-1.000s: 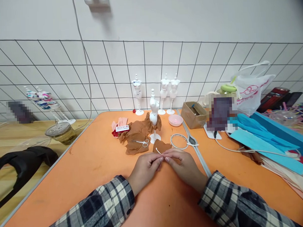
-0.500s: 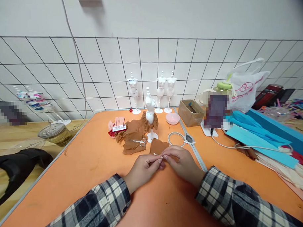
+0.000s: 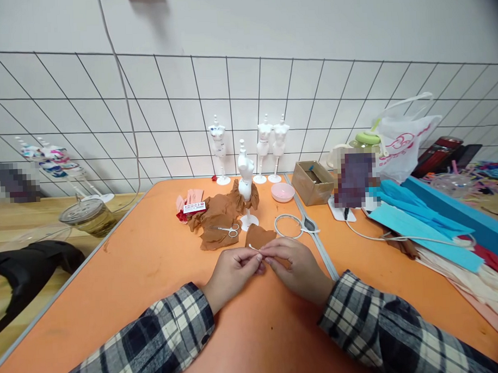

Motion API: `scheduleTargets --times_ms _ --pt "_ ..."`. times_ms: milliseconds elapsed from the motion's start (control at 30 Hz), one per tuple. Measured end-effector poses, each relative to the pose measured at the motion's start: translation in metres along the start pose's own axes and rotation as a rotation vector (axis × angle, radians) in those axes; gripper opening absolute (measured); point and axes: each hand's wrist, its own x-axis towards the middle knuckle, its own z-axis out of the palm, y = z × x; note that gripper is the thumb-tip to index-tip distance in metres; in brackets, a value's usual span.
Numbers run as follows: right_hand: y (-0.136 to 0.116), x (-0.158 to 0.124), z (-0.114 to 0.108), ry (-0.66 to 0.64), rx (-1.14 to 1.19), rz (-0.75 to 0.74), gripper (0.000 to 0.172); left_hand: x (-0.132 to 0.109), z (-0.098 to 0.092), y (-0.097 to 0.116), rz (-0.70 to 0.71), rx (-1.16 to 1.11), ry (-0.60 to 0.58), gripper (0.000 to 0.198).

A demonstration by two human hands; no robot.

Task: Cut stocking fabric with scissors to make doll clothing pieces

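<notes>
White strip steeper now, end hidden in pinched left hand and right hand

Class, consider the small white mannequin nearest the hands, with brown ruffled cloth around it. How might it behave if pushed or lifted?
The white mannequin could tip if pushed high up, since its torso stands on a slender post. Its wider round base probably steadies it against light nudges. The ruffled brown cloth looks thin and floppy, so it would likely crumple if gripped.
</notes>
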Motion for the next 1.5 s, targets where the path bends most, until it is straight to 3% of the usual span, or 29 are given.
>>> scheduleTargets --times_ms 267,533,733,900,1233,1333,1500 --pt "0.0030 -0.0007 0.0035 -0.026 0.064 0.097 0.017 0.0012 0.0009 -0.0047 -0.025 0.072 0.024 0.021" --pt "0.0051 -0.0002 0.0010 -0.054 -0.023 0.064 0.014 0.0028 -0.0020 -0.0031 -0.009 0.171 -0.014 0.029" --pt "0.0054 -0.0006 0.0017 -0.059 -0.049 0.048 0.012 0.0012 -0.0006 -0.0068 0.000 0.250 0.037 0.023" --pt "0.0030 0.0000 0.0015 -0.064 -0.063 0.043 0.014 -0.0009 0.0008 -0.0053 0.011 0.296 0.010 0.022" --pt "0.0059 0.0044 0.0033 -0.098 0.355 0.406 0.012 -0.0005 -0.0017 -0.0045 0.101 0.329 -0.030 0.022" --pt "0.0073 0.0053 -0.0009 -0.117 0.444 0.401 0.017 0.0000 -0.0026 -0.0045 0.100 0.320 -0.039 0.024" --pt "0.0055 0.0055 -0.0026 -0.061 0.281 0.310 0.014 0.0002 -0.0036 -0.0033 0.103 0.273 -0.064 0.029"
